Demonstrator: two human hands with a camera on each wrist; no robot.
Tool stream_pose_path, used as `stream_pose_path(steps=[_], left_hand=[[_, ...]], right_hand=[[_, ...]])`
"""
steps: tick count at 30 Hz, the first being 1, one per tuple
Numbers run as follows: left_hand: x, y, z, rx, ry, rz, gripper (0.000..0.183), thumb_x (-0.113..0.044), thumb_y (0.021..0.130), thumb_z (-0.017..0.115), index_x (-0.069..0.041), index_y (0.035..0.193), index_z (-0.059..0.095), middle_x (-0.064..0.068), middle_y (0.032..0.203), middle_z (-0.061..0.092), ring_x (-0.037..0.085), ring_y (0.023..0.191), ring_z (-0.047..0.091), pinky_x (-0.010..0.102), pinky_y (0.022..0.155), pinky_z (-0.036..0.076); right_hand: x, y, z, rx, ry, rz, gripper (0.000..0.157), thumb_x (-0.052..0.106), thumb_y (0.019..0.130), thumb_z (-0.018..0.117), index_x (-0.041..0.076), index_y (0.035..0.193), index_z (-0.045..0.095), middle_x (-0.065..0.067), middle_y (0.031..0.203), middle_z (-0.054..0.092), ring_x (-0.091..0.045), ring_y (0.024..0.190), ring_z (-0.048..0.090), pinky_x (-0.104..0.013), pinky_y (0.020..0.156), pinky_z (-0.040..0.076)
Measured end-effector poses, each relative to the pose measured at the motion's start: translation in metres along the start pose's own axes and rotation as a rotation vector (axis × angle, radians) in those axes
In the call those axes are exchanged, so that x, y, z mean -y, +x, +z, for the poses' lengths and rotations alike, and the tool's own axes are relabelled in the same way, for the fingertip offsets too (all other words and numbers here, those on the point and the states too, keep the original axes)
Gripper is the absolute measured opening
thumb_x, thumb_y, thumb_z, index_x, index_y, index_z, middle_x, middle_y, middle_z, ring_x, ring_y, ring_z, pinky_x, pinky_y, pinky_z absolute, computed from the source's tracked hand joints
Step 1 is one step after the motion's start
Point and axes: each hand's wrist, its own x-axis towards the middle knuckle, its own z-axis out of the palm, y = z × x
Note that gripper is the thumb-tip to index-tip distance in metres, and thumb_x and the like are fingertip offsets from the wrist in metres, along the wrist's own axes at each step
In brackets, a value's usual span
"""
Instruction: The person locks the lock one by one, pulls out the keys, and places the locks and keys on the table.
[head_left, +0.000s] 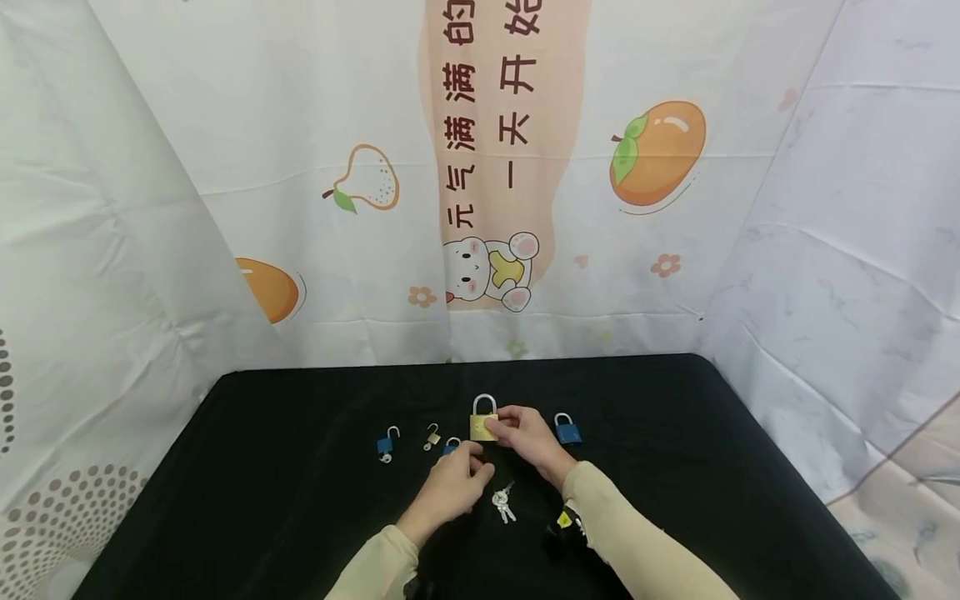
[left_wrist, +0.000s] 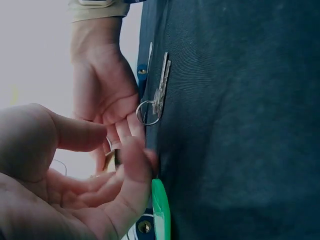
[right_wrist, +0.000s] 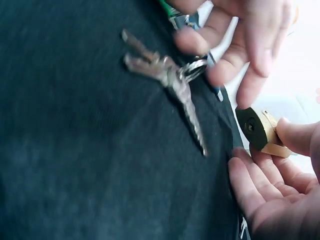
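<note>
My right hand (head_left: 531, 439) grips a large gold padlock (head_left: 480, 427) by its right side, thumb on the front face. Its silver shackle points up and looks closed; the keyhole in its underside shows in the right wrist view. Just below and left of it, my left hand (head_left: 447, 492) hovers with loosely bent fingers and nothing between them. A bunch of silver keys (head_left: 503, 505) on a ring lies on the black cloth between the forearms. Beyond the left fingers, a blue padlock (head_left: 452, 444) is partly hidden. Beside the left fingertips is a green object (left_wrist: 160, 207).
Far left on the black-clothed table (head_left: 300, 517), a blue padlock (head_left: 386, 446) stands with its shackle open, a key at its base. Near it is a small gold padlock (head_left: 434, 437), also open. Another blue padlock (head_left: 567, 432) lies right of my right hand. Printed curtains (head_left: 337, 275) surround the table.
</note>
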Motion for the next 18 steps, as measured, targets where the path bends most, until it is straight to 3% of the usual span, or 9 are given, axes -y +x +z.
stream_pose_path(steps=[4, 7, 11, 18], left_hand=[[-0.002, 0.003, 0.0, -0.029, -0.02, 0.025, 0.059, -0.017, 0.1, 0.064, 0.012, 0.145, 0.04, 0.026, 0.129, 0.057, 0.031, 0.091, 0.07, 0.043, 0.076, 0.057], [0.0, 0.006, 0.0, -0.053, 0.013, 0.061, 0.064, -0.018, 0.099, 0.064, 0.014, 0.147, 0.036, 0.03, 0.14, 0.048, 0.04, 0.119, 0.059, 0.052, 0.096, 0.05], [0.002, 0.01, 0.001, -0.054, 0.026, 0.059, 0.063, -0.017, 0.099, 0.064, 0.015, 0.147, 0.036, 0.032, 0.144, 0.045, 0.043, 0.129, 0.05, 0.057, 0.105, 0.041], [0.004, 0.014, 0.001, 0.001, -0.004, 0.012, 0.059, -0.016, 0.102, 0.059, 0.013, 0.148, 0.036, 0.032, 0.147, 0.043, 0.045, 0.134, 0.046, 0.059, 0.108, 0.037]], right_hand=[[0.0, 0.001, -0.003, -0.012, -0.121, -0.045, 0.033, 0.021, 0.099, 0.069, -0.005, 0.12, 0.065, -0.008, 0.101, 0.07, -0.02, 0.091, 0.069, -0.037, 0.082, 0.057], [0.0, 0.0, -0.005, -0.016, -0.207, -0.086, 0.031, 0.023, 0.099, 0.069, -0.003, 0.117, 0.067, -0.006, 0.098, 0.071, -0.019, 0.087, 0.069, -0.036, 0.078, 0.057], [0.001, -0.001, -0.006, -0.012, -0.314, -0.136, 0.031, 0.022, 0.1, 0.068, -0.004, 0.115, 0.069, -0.006, 0.093, 0.072, -0.017, 0.078, 0.069, -0.033, 0.071, 0.057], [0.004, -0.004, -0.012, 0.03, -0.414, -0.113, 0.034, 0.011, 0.101, 0.063, -0.008, 0.129, 0.062, -0.007, 0.091, 0.072, -0.016, 0.07, 0.067, -0.03, 0.063, 0.057]])
